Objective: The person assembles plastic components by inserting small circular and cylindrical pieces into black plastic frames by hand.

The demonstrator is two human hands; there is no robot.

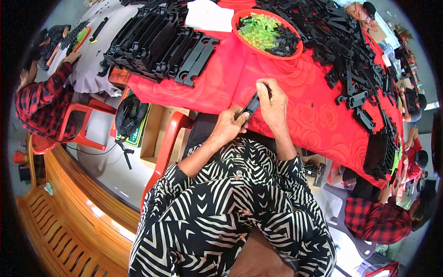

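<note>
A small black plastic part (252,106) slants between my two hands, over the near edge of the red-covered table. My left hand (227,123) is closed round its lower end. The fingers of my right hand (273,105) pinch its upper end, thumb on top. Beyond my hands stands an orange-red bowl (295,56) holding small yellow-green clear pieces (260,31) and small black pieces (284,42). To its left, long black plastic strips (196,60) lie in a stacked row.
A large heap of loose black parts (341,55) covers the right side of the red tablecloth (221,87). White paper (210,16) lies at the back. A red plastic chair (168,147) and a wooden bench (69,221) are on the left. Other people sit at both sides.
</note>
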